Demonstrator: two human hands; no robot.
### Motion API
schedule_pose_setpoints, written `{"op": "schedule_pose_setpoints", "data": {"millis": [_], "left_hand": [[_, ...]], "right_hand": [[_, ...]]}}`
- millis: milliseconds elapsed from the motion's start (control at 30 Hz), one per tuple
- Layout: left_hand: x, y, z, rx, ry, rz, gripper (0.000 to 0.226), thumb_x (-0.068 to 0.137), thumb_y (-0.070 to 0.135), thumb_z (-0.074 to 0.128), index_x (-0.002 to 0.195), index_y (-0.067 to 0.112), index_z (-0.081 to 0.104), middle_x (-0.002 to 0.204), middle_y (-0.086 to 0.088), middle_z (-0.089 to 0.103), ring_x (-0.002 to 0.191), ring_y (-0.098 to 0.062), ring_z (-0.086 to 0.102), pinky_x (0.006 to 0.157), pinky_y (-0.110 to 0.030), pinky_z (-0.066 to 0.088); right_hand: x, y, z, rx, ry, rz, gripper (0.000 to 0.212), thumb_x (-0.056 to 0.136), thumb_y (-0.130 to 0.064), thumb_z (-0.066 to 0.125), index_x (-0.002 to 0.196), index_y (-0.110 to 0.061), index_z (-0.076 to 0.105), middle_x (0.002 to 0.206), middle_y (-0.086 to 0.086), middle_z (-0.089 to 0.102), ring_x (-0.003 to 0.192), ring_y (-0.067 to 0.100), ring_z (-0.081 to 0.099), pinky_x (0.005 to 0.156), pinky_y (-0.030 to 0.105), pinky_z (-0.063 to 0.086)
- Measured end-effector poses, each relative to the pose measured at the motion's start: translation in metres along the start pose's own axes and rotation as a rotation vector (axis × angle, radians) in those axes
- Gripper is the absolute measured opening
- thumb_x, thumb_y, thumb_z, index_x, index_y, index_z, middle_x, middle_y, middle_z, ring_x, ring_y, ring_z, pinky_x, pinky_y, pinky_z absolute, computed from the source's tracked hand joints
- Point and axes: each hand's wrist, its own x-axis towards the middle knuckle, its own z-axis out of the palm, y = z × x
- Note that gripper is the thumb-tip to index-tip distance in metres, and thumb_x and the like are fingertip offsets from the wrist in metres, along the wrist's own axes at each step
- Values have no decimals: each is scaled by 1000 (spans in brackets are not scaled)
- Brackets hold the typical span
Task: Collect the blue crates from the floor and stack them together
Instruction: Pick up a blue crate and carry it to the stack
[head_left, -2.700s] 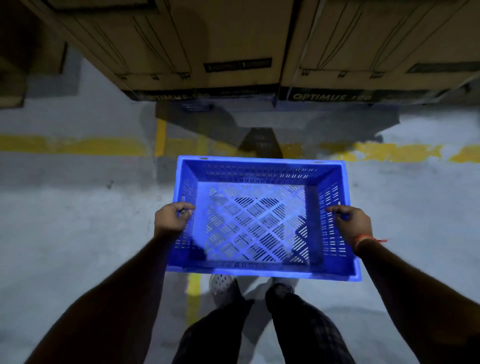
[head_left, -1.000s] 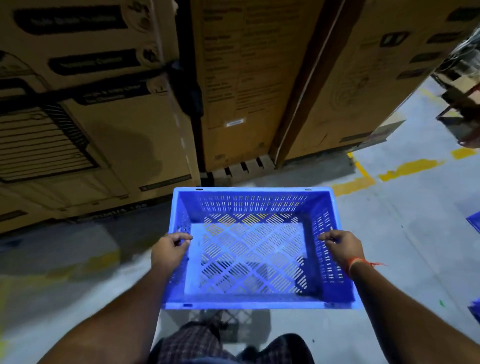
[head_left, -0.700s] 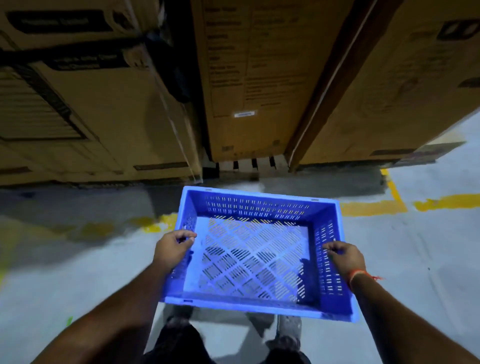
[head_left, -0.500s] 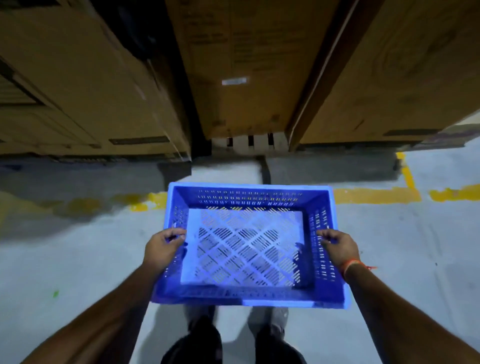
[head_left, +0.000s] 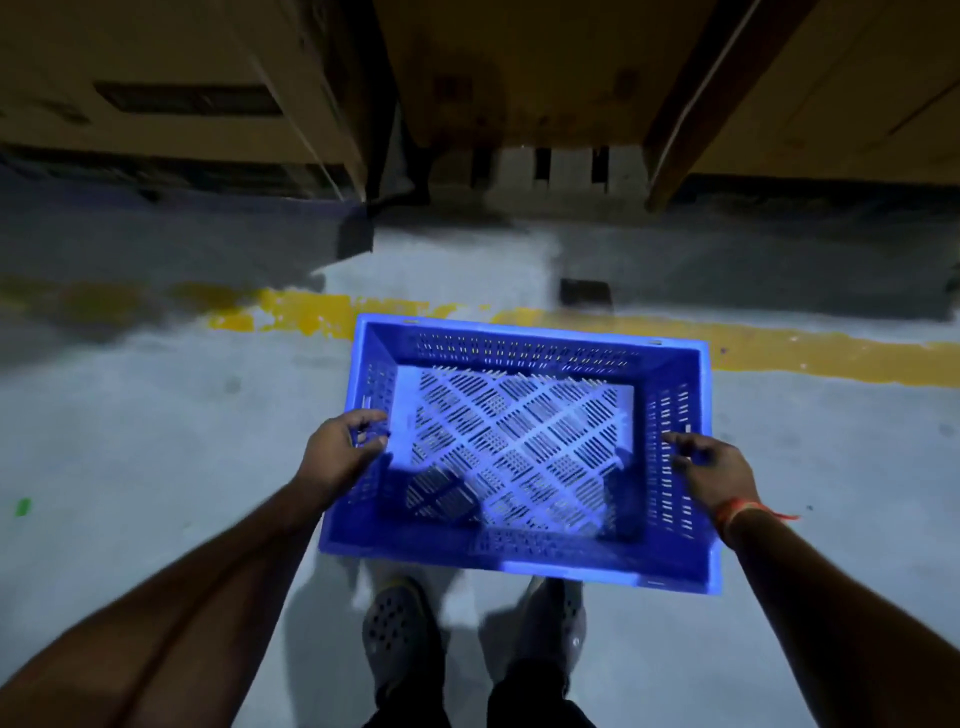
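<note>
An empty blue crate (head_left: 524, 558) with slotted walls and a lattice floor hangs level in front of me, just above my shoes. My left hand (head_left: 337, 457) curls over its left rim, fingers inside the wall. My right hand (head_left: 709, 473) holds the right wall, its fingers spread along the rim. A red thread circles that wrist. No other blue crate is in view.
Tall cardboard boxes (head_left: 519, 73) on a pallet (head_left: 550, 171) wall off the far side. A worn yellow line (head_left: 779, 348) crosses the grey concrete floor beyond the crate. My shoes (head_left: 400, 639) stand right below the crate's near edge.
My view has tipped down towards the floor, and the crate sits lower and closer to my feet. Both hands stay on its sides; the right fingers have spread.
</note>
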Motion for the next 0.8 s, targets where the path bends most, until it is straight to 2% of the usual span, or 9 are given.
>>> {"op": "schedule_pose_setpoints", "data": {"millis": [67,167,200,300,433,533,633,800], "left_hand": [[18,-16,12,20,13,-14,60,58,55,64,110,27,69,98,-5,74,90,-25,70,86,-32,51],[41,-30,28,78,20,-31,55,66,38,64,116,16,70,85,-3,69,83,-24,67,70,-13,44],[47,-35,33,102,21,-23,55,66,34,62,117,14,70,81,-3,67,81,-24,66,67,-11,42],[62,-51,42,194,24,-12,56,66,31,57,117,15,70,87,-11,72,85,-28,69,71,-23,42],[69,-64,54,282,58,-4,55,68,27,45,114,18,73,93,-11,75,76,-22,67,70,-27,47],[75,-80,58,386,60,14,54,71,26,42,116,18,73,105,-16,74,93,-33,70,82,-34,51],[81,-92,59,444,76,6,56,72,24,42,118,20,72,114,-15,71,103,-35,67,90,-35,49],[85,-95,59,464,49,-10,51,73,15,50,119,19,71,108,-21,67,91,-38,68,86,-35,50]], "right_hand": [[16,11,21,-7,-2,-11,34,82,-11,68,112,-25,73,104,-1,71,96,17,64,91,31,48],[39,27,47,-41,-6,-28,35,83,-11,68,114,-26,72,109,1,72,101,20,66,89,29,45],[45,32,54,-69,-10,-42,35,83,-11,67,114,-27,72,110,2,71,103,23,66,90,30,45],[57,42,68,-163,-5,-91,37,83,-10,66,116,-28,71,113,5,71,106,27,65,91,30,46],[62,51,76,-277,-13,-149,42,81,-1,63,116,-23,71,113,15,68,102,35,65,90,33,46],[66,57,78,-358,-32,-206,41,80,0,64,115,-19,72,111,20,64,101,41,63,92,37,47],[68,56,79,-378,-27,-215,37,82,1,63,112,-16,73,110,22,63,100,43,62,92,39,46],[69,54,77,-375,-68,-185,42,82,5,59,115,-17,71,111,22,59,103,42,61,94,37,45]]}}
